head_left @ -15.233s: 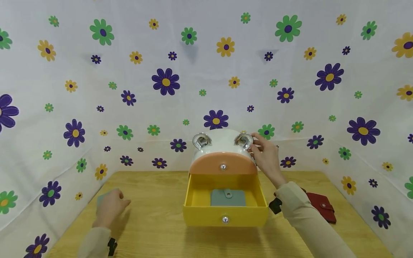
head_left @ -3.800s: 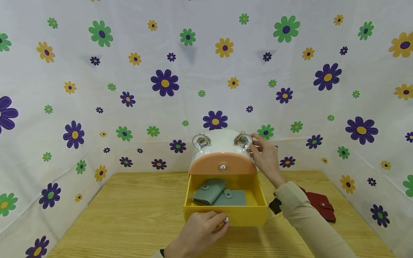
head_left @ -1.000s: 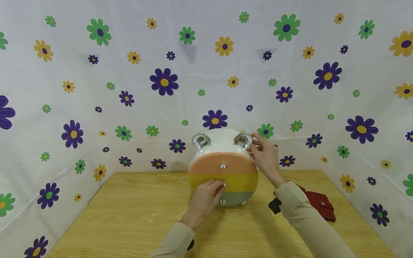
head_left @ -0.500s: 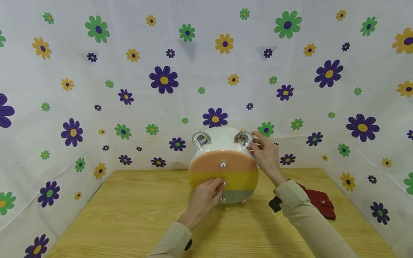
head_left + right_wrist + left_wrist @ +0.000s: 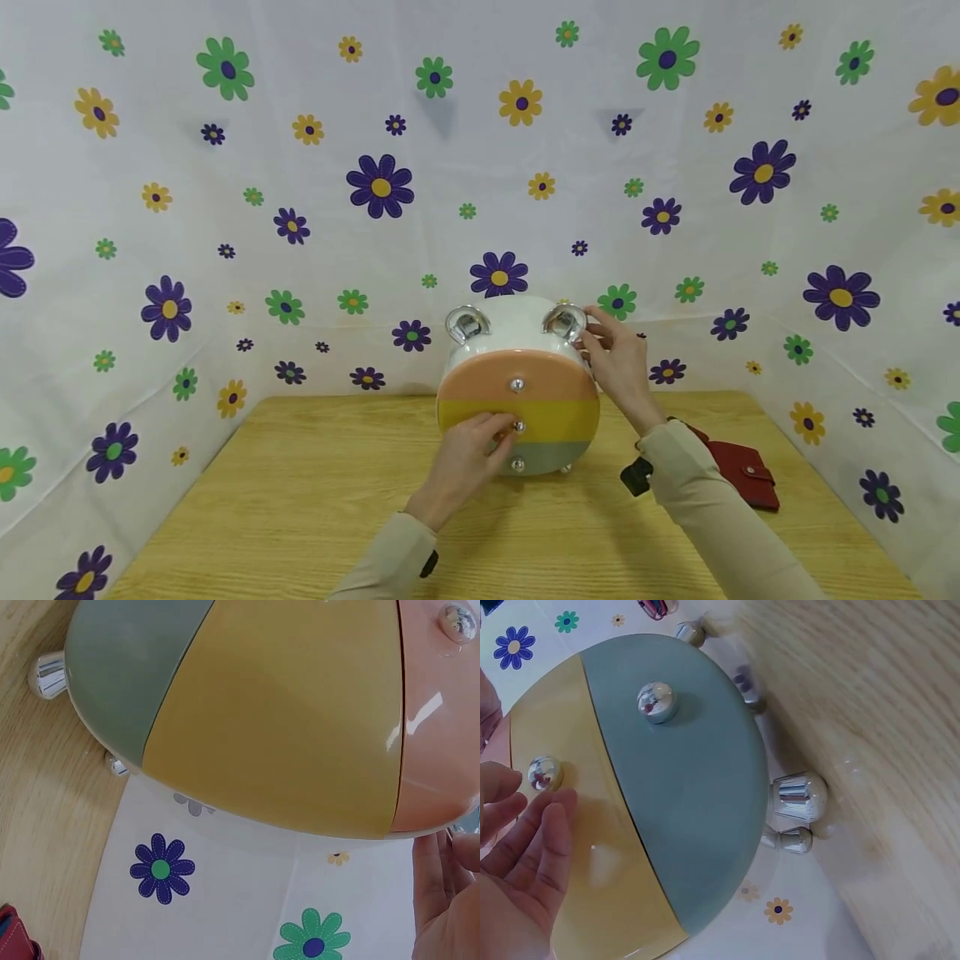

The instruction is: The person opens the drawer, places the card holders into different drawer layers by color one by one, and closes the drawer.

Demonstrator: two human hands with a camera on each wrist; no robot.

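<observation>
A small rounded drawer cabinet (image 5: 555,421) with a white body, silver ears and legs stands mid-table. Its orange, yellow and grey-green drawer fronts are all closed flush. My left hand (image 5: 461,462) is at the middle drawer's silver knob (image 5: 545,772); in the left wrist view its fingertips lie just beside the knob, thumb and fingers apart, not round it. With thumb and fingers my right hand (image 5: 618,362) holds the cabinet's right silver ear (image 5: 564,322); in the right wrist view that hand (image 5: 450,900) shows only partly, at the cabinet's edge. The drawer's contents are hidden.
A red wallet (image 5: 744,475) with a snap strap lies right of the cabinet, partly behind the right sleeve (image 5: 705,483). Flower-printed white cloth (image 5: 315,183) encloses the wooden table (image 5: 315,467) at the back and sides.
A second grey-green wallet went into the yellow drawer beside the first. My left hand then shut that drawer by its knob and has just loosened from it. The right hand has stayed on the ear.
</observation>
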